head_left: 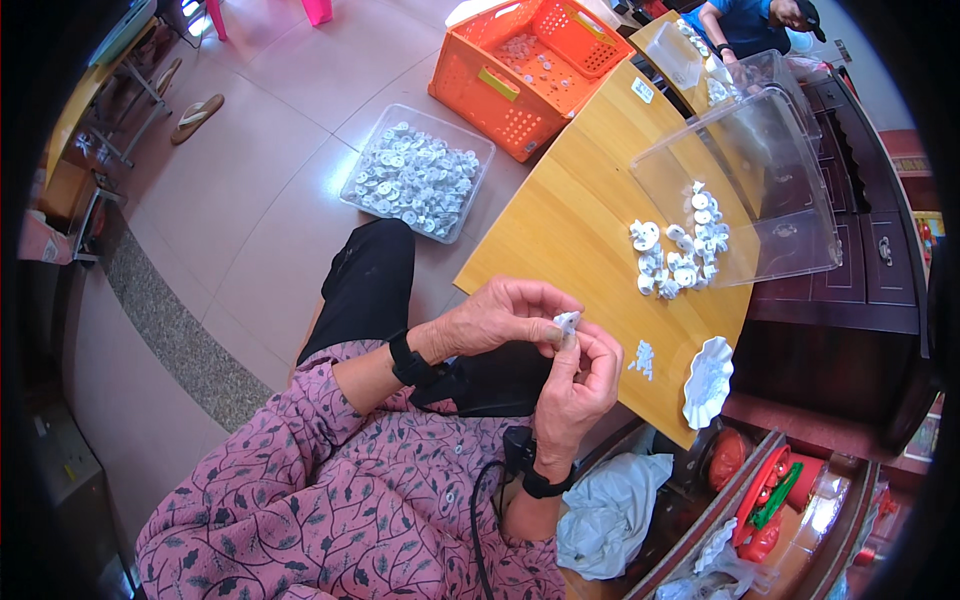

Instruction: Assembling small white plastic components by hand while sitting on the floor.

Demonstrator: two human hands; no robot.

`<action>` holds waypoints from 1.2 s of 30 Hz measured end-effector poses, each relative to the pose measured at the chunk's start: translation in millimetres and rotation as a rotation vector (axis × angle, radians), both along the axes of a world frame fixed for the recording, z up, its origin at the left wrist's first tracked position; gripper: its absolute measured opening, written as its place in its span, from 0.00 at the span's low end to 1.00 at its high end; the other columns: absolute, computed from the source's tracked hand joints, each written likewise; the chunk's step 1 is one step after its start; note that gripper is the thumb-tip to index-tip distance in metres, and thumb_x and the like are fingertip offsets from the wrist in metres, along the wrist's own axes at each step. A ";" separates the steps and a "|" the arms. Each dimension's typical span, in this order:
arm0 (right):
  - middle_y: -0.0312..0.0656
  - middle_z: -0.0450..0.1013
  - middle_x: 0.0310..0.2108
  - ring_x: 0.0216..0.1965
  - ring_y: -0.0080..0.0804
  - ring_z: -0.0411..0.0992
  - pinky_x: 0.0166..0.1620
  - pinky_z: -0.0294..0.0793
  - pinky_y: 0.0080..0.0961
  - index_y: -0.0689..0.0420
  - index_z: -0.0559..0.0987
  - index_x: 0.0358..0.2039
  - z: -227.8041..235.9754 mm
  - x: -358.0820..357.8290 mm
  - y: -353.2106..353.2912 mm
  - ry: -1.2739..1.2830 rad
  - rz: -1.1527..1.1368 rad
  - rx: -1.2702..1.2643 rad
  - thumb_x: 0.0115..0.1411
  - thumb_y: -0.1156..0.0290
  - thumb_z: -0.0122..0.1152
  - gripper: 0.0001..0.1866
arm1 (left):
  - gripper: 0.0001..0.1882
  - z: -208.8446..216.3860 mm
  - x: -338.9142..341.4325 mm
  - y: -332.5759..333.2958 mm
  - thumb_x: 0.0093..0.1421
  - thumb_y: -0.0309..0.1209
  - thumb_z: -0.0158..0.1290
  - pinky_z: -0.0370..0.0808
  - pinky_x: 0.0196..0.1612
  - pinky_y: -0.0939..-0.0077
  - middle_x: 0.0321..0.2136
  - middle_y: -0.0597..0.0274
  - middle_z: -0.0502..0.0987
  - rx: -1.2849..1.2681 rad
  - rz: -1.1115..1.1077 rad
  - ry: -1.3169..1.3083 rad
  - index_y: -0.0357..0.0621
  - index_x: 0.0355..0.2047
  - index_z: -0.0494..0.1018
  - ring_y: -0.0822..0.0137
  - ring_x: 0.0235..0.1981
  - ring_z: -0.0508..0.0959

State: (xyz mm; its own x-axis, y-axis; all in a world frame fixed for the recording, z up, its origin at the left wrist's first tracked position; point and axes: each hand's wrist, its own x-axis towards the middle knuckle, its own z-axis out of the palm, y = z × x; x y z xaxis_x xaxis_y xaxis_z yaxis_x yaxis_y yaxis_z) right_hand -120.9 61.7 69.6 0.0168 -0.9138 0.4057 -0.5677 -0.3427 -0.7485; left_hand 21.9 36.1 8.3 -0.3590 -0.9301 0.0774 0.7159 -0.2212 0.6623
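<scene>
Between the fingertips of both hands is a small white plastic part (567,321), held over the near edge of the wooden table (560,200). My left hand (505,318) pinches it from the left, thumb and forefinger closed on it. My right hand (585,385) grips it from below and the right, fingers curled; they cover much of the part. On the table to the right lies a loose pile of white plastic parts with round discs (672,262). Nearer to my right hand is a little heap of tiny white pieces (642,360), beside a white scalloped dish (708,382).
A clear tub (352,190) full of similar white parts stands on the floor, near an orange crate (480,105). A clear plastic box (800,262) lies on its side by the pile. Across the table sits another person (745,25) in blue. A whitish plastic bag (612,515) is at lower right.
</scene>
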 end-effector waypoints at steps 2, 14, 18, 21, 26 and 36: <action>0.48 0.75 0.38 0.37 0.40 0.76 0.38 0.76 0.33 0.62 0.75 0.33 1.6 0.2 0.4 0.006 -0.008 0.018 0.62 0.78 0.61 0.03 | 0.20 -0.8 -1.6 0.0 0.63 0.25 0.59 0.81 0.47 0.75 0.44 0.56 0.80 0.000 0.012 -0.008 0.31 0.55 0.72 0.70 0.43 0.81; 0.46 0.73 0.41 0.37 0.29 0.74 0.34 0.79 0.23 0.64 0.74 0.32 0.6 1.5 -1.2 0.099 0.019 -0.032 0.64 0.81 0.58 0.03 | 0.20 -1.2 -3.4 0.4 0.62 0.24 0.60 0.79 0.50 0.77 0.44 0.58 0.79 -0.008 0.045 -0.027 0.32 0.54 0.73 0.72 0.44 0.80; 0.50 0.73 0.40 0.35 0.39 0.76 0.34 0.78 0.32 0.63 0.74 0.33 -5.3 2.3 -0.4 0.024 0.008 -0.011 0.62 0.80 0.59 0.02 | 0.20 -3.6 -3.5 0.3 0.62 0.25 0.61 0.78 0.51 0.78 0.44 0.60 0.79 -0.037 0.052 -0.036 0.33 0.53 0.74 0.73 0.45 0.79; 0.47 0.71 0.44 0.37 0.28 0.75 0.37 0.81 0.21 0.67 0.74 0.34 2.1 3.0 1.0 -0.072 0.010 0.095 0.65 0.82 0.55 0.02 | 0.20 2.4 -3.4 0.4 0.62 0.25 0.61 0.78 0.50 0.78 0.44 0.60 0.79 -0.036 0.054 -0.058 0.32 0.53 0.74 0.73 0.44 0.79; 0.47 0.72 0.44 0.35 0.28 0.75 0.35 0.81 0.21 0.66 0.74 0.34 -0.5 1.5 1.6 -0.051 0.018 0.065 0.65 0.82 0.56 0.02 | 0.20 0.5 -3.6 0.8 0.62 0.25 0.61 0.79 0.49 0.77 0.44 0.59 0.80 -0.038 0.048 -0.031 0.32 0.53 0.74 0.73 0.43 0.80; 0.50 0.73 0.40 0.38 0.41 0.75 0.35 0.80 0.31 0.63 0.73 0.33 -2.3 7.3 3.5 -0.020 -0.057 -0.010 0.63 0.79 0.58 0.03 | 0.21 4.8 -4.3 3.2 0.61 0.25 0.62 0.76 0.53 0.78 0.45 0.60 0.79 -0.001 0.043 0.011 0.33 0.54 0.74 0.73 0.47 0.78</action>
State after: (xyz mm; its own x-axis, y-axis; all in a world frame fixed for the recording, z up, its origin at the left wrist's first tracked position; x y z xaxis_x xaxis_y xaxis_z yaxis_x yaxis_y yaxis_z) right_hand -113.6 65.3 67.4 -0.0431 -0.9088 0.4150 -0.5713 -0.3183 -0.7565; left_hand 17.6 39.3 13.1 -0.3177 -0.9446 0.0823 0.7318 -0.1891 0.6547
